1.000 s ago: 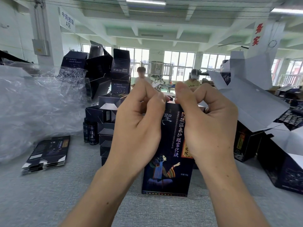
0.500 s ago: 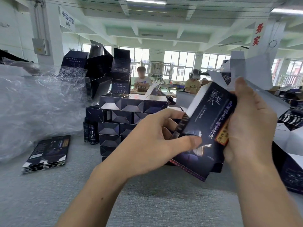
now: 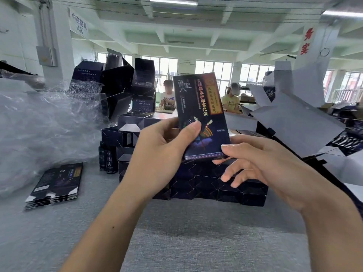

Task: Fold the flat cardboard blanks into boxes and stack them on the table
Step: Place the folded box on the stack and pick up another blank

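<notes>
A dark blue printed box (image 3: 200,112) stands upright in the air above the table, its front face toward me. My left hand (image 3: 163,152) grips its lower left part, thumb across the front. My right hand (image 3: 261,163) is at the box's bottom right corner; its index fingertip touches the lower edge and the other fingers hang loosely spread below. Behind and under the box sits a stack of folded dark boxes (image 3: 206,183) in several rows on the grey table (image 3: 196,242). A small pile of flat blanks (image 3: 57,183) lies at the left.
Crumpled clear plastic wrap (image 3: 45,130) fills the left side. Two dark bottles (image 3: 106,160) stand beside the stack. Larger open dark boxes (image 3: 121,85) tower behind, and unfolded grey cardboard (image 3: 294,118) spreads at the right. Two people work at a far table.
The box went from tilted in my right hand to upright in my left hand. My right hand let go of its side and dropped to its bottom right corner.
</notes>
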